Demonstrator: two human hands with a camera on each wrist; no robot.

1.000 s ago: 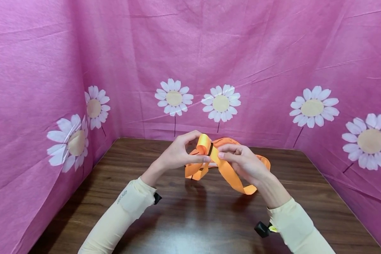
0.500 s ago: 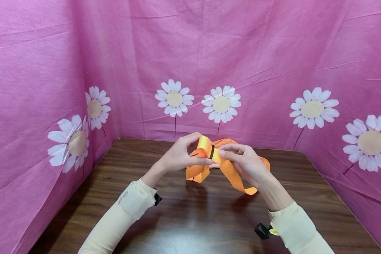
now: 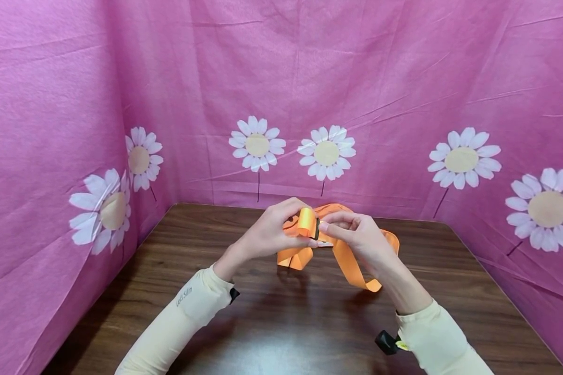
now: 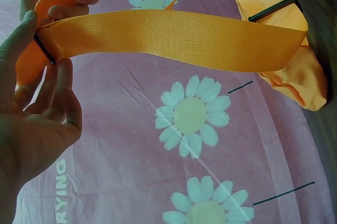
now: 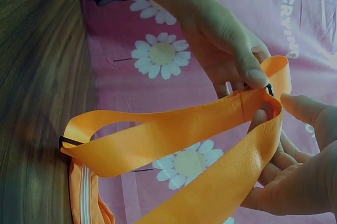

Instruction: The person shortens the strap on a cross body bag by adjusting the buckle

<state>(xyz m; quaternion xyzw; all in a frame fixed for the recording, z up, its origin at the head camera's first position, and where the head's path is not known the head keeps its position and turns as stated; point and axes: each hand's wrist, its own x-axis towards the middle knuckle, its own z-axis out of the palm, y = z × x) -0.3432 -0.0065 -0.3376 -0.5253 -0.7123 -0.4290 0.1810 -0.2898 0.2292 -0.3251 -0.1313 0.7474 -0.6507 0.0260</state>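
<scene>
An orange strap runs from an orange zippered bag lying towards the back of the table. Thumb and fingers of my left hand grip a black strap slider above the tabletop, and a loop of strap stands up beside it. Close on the slider's right side, my right hand pinches the strap. In the right wrist view, its index finger reaches behind the webbing. A second black strap fitting sits at the bag end, near the white zipper. Both hands partly cover the bag in the head view.
The dark wooden table is enclosed by a pink cloth printed with white daisies. Black wrist devices stick out by the sleeves. The strap's lower bend hangs close over the wood.
Both hands stay together while the left moves slightly right and down with the slider. The slider has turned more edge-on, and the strap section between the hands shows less.
</scene>
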